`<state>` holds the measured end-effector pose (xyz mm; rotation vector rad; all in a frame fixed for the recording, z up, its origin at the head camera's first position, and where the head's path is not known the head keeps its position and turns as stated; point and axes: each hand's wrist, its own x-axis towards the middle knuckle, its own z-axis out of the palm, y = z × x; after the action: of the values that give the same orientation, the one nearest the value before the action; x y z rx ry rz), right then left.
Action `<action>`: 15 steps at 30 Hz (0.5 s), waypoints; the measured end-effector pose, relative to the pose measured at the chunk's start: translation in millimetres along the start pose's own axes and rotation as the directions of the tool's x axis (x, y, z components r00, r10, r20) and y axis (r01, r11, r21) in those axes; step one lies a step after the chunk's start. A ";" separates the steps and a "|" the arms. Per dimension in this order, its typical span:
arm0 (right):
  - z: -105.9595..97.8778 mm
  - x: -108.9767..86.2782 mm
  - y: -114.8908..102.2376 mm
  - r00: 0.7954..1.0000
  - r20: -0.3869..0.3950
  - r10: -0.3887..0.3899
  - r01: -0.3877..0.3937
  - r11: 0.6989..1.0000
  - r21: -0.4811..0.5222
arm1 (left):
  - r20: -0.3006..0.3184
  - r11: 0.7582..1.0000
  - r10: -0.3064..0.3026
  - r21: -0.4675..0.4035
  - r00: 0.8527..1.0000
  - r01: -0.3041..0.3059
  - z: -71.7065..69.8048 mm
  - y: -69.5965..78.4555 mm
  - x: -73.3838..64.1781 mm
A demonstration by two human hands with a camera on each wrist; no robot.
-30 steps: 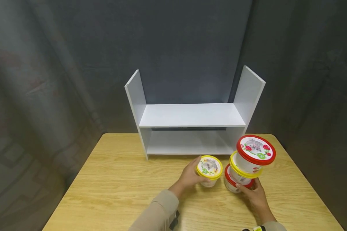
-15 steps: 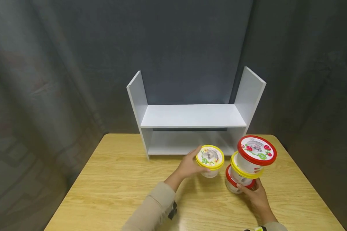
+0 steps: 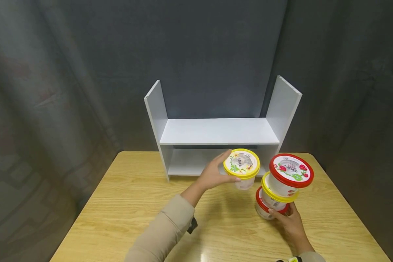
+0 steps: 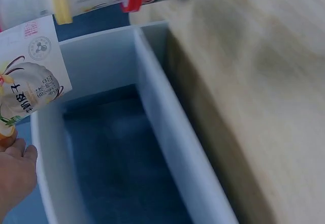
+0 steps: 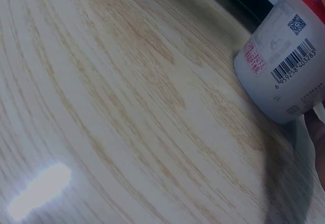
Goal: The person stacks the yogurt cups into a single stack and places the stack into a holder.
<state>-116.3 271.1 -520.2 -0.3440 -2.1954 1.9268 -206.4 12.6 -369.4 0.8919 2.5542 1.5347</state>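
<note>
My left hand (image 3: 214, 175) holds a white tub with a yellow lid (image 3: 242, 163) by its side, raised above the table before the shelf. Flower print shows on that tub (image 4: 30, 76) in the left wrist view. To its right stands a stack of three tubs: a red-lidded one (image 3: 291, 169) on top, a yellow-lidded one (image 3: 272, 201) in the middle and a red-lidded one (image 3: 263, 211) at the bottom. The stack is uneven, its upper tubs offset. My right hand (image 3: 289, 221) grips the bottom tub, whose barcode side (image 5: 284, 56) appears in the right wrist view.
A white two-level shelf (image 3: 219, 131) with tall side panels stands at the back of the wooden table (image 3: 124, 207). Its lower board (image 3: 190, 162) lies behind the raised tub. Dark curtains (image 3: 216, 54) hang behind and at both sides.
My left hand has lifted the yellow-lidded tub up from near the table, toward the shelf and slightly right. The right hand and the stack have stayed in place.
</note>
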 end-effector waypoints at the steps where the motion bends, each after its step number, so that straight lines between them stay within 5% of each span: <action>1: 0.2 0.0 0.5 1.000 0.000 -0.003 0.003 1.000 0.007 | 0.003 1.000 0.007 -0.001 1.000 -0.007 -2.2 3.0 0.8; 7: -0.2 -0.9 2.9 1.000 0.017 -0.022 0.020 0.994 0.106 | 0.016 1.000 0.019 0.003 1.000 -0.019 -12.4 23.3 6.7; 15: 0.5 -1.1 1.5 1.000 0.017 -0.015 0.012 0.993 0.117 | 0.005 0.997 0.081 -0.006 0.997 -0.081 -24.2 54.5 22.0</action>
<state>-115.3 270.4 -521.7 -0.2932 -2.0785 2.0478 -207.4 22.9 -306.7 1.0099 2.5379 1.5571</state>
